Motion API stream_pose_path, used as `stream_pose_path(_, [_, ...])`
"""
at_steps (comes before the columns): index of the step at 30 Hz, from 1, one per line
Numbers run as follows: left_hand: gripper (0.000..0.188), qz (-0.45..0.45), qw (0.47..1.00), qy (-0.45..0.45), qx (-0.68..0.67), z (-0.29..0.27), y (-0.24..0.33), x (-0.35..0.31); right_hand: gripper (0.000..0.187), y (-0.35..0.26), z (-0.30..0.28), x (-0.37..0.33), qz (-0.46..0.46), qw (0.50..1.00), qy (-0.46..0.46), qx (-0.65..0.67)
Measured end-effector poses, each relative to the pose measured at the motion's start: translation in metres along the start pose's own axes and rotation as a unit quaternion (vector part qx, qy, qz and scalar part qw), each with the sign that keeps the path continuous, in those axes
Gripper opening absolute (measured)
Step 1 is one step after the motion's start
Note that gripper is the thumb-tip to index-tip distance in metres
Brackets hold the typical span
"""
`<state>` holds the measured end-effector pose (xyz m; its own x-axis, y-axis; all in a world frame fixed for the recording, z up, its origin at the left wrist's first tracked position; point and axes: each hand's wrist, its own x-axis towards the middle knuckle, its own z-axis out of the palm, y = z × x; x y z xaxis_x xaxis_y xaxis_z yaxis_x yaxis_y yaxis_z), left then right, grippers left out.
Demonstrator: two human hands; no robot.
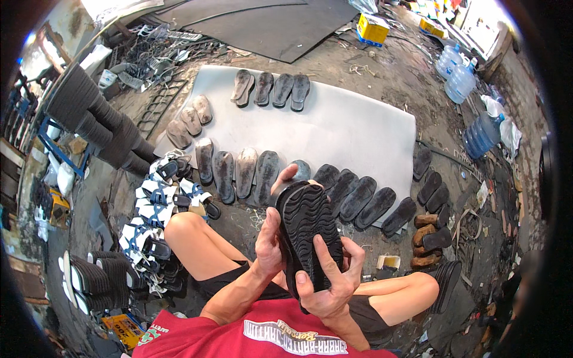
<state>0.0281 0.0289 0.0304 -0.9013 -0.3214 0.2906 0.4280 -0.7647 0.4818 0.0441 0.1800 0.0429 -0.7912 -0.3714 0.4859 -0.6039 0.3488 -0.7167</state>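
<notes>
Dark, littered workshop floor [361, 86] all around, with broad black sheets [262, 30] lying at the far side and a pale mat [352, 131] spread across the middle. Held up over the lap, between the bent knees [185, 230] and near the close edge of the mat: one black ridged sole [305, 209], tilted, wavy tread facing up. Gripped at its left edge by the left hand [271, 247], half closed, with thumb along the side and a finger showing at the far end. Clasped from the right by the right hand [329, 283], partly closed too, with index finger and thumb laid on the tread and the other fingers bent at the right edge.

Along the far edge of the mat, four footbeds [283, 90] side by side; at its left end, three tan footbeds [191, 121]; along the near edge, a longer row of grey and dark footbeds [245, 173], running to the right corner. Farther right, on bare ground, brown blocks [425, 259], with bluish bottles [462, 80] beyond and a yellow box [372, 28] far off. To the left, tall dark stacks [95, 113], with a heap of white and blue strapped pieces [143, 238] nearer
</notes>
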Motion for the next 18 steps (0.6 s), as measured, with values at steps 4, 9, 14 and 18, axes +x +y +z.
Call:
stream_pose_path(4, [0.083, -0.014, 0.999, -0.011, -0.033, -0.0001, -0.0023, 0.0003, 0.068, 0.0005, 0.0051, -0.0011, 0.005, 1.000, -0.001, 0.011])
stream_pose_path(9, [0.086, -0.028, 0.998, -0.015, -0.058, -0.0031, -0.0028, 0.0017, 0.067, 0.0024, 0.0051, 0.0002, 0.011, 1.000, -0.009, 0.007])
stream_pose_path(14, [0.088, -0.032, 0.998, -0.001, -0.061, -0.0028, -0.0018, 0.0014, 0.067, 0.0034, 0.0072, 0.0016, 0.017, 1.000, -0.015, 0.010])
stream_pose_path(18, [0.084, -0.046, 0.998, 0.029, -0.002, -0.0005, -0.0001, 0.0015, 0.067, 0.0062, 0.0089, 0.0025, 0.012, 1.000, -0.012, 0.019])
